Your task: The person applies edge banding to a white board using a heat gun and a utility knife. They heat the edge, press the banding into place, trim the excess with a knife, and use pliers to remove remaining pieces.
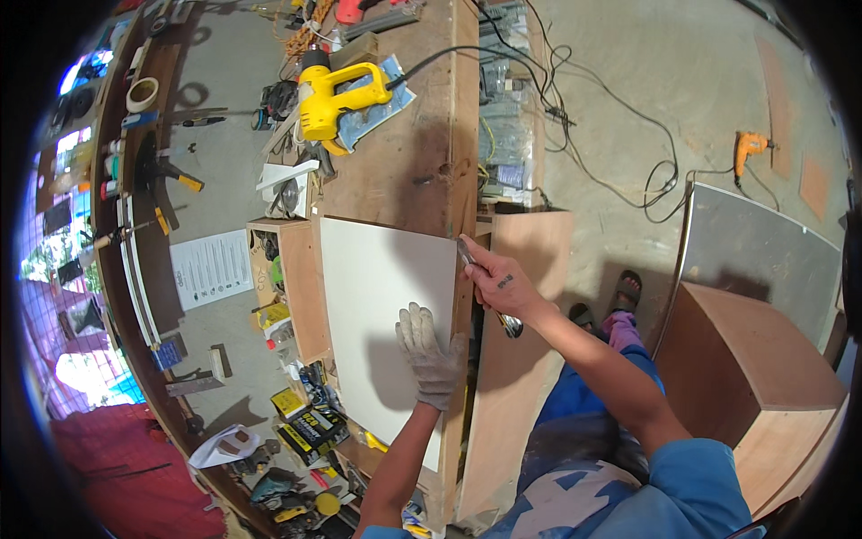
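There is 1 white rectangular panel [377, 269], lying on a wooden workbench [391, 193] near the middle of the view. The left hand [424, 359], in 1 pale grey work glove, lies palm down on the panel near its right edge, its fingers straight, side by side and gripping nothing. The right hand [505, 286], ungloved, is at the panel's far right corner, its fingers curled around 1 slim, dark hand tool [466, 252], the index finger stretched along it; the tool's exact kind is too small to tell, and so is whether it touches the edge.

Beyond the panel, 1 yellow heat gun [319, 106] rests on 1 blue sheet [373, 126] on the bench. On the floor to the right are 1 orange power drill [748, 151] and, below it, 1 plywood box [763, 350]. To the left, 1 roll of cream tape [132, 96] and 1 printed white sheet [211, 269] are visible. The person's 2 sandals [628, 286] show beside the bench.
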Demonstrator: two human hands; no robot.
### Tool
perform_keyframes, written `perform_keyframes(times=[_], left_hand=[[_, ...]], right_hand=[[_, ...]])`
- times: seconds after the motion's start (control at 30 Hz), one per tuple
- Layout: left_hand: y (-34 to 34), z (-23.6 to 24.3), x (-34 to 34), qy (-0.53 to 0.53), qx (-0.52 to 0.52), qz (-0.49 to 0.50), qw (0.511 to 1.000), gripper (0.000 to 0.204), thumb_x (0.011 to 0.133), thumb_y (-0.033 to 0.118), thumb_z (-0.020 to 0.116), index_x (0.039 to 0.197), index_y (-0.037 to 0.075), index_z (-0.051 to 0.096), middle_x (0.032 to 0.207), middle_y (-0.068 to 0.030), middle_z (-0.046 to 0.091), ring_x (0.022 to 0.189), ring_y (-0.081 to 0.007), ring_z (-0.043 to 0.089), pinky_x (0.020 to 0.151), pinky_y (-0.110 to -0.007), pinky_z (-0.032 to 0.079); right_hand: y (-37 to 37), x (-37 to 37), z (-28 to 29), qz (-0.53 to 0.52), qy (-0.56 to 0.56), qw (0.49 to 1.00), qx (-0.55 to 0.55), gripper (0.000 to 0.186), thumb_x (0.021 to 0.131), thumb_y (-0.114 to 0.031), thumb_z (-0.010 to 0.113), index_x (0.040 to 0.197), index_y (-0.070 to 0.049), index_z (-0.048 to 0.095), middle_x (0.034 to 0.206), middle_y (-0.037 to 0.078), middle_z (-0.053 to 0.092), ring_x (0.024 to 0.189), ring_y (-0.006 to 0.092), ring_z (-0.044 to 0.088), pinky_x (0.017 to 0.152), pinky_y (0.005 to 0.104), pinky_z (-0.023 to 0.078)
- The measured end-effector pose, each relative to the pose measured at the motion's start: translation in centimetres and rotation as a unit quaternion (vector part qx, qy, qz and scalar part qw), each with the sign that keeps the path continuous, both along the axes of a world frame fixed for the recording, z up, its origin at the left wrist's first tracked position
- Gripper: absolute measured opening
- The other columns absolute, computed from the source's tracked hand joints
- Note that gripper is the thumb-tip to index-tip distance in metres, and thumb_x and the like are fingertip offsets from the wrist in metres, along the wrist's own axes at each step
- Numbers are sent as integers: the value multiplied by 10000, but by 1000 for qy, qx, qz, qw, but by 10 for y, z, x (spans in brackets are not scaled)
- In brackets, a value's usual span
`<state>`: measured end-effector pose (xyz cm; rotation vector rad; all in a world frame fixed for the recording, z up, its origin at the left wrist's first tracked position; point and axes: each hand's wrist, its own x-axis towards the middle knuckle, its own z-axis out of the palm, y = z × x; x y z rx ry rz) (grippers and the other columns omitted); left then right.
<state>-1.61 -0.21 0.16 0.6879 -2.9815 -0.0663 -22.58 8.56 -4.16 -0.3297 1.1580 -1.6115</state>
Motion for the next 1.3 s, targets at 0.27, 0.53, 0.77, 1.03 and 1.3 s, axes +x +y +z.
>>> perform_keyframes(times=[0.27, 0.53, 0.77, 1.03, 1.3], left_hand=[[-2, -8, 8, 30, -18, 3, 999, 765, 861, 304, 700, 1483, 28, 351, 1547, -234, 346, 1437, -460, 300, 1169, -608, 215], [2, 5, 13, 8, -6, 41, 999, 696, 846, 312, 722, 1420, 33, 444, 1537, -204, 379, 1425, -441, 325, 1161, -590, 246], [-33, 3, -25, 130, 87, 42, 987, 367, 891, 248, 691, 1178, 36, 607, 1189, -156, 642, 1169, -349, 561, 1026, -509, 401], [-88, 23, -147, 42, 33, -156, 986, 242, 885, 319, 672, 946, 87, 701, 978, -67, 667, 1011, -300, 592, 909, -431, 433], [-103, 10, -150, 51, 120, -93, 987, 397, 808, 504, 733, 775, 111, 694, 917, -42, 635, 971, -256, 559, 925, -406, 356]], right_hand=[[4, -8, 16, 35, 142, 983, 108, 347, 1053, -204, 436, 1322, 15, 453, 714, 101, 591, 507, 162, 565, 483, 331, 494], [2, -11, 42, 67, -122, 987, 80, 193, 1055, -258, 440, 1020, -71, 472, 716, 44, 548, 530, 133, 518, 434, 314, 449], [-1, -4, 24, 45, -39, 995, 74, 197, 1050, -289, 460, 1035, -95, 485, 702, 31, 548, 506, 109, 505, 436, 286, 451], [-3, 7, 14, 32, 42, 996, 77, 188, 1062, -261, 440, 1038, -78, 477, 680, 42, 554, 461, 127, 513, 426, 310, 468], [0, 16, 22, 43, 120, 984, 128, 195, 1074, -240, 401, 1028, -61, 464, 668, 40, 534, 437, 118, 492, 408, 303, 457]])
